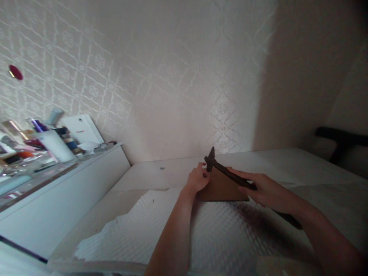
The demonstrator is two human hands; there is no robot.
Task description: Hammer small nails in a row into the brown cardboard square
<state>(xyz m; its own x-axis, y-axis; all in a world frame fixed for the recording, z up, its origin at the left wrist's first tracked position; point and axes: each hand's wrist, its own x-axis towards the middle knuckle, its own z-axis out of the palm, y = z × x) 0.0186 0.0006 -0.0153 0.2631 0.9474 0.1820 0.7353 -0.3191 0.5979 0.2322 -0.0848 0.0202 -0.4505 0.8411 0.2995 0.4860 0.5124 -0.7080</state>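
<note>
A dark hammer is gripped by its handle in my right hand, with the fingers wrapped around the shaft. Its head hangs just above the left part of a brown board; I cannot tell whether it touches. Small marks show on the board's surface near the hammer head. At the board's left side, my left hand has its fingers curled close under the hammer head. A small dark spot shows by these fingertips, too small to name. The board lies on a white quilted sheet.
On the left, a white cabinet carries bottles, a white box and other small items. A patterned wall rises behind the pale work surface. A dark object juts in at the right.
</note>
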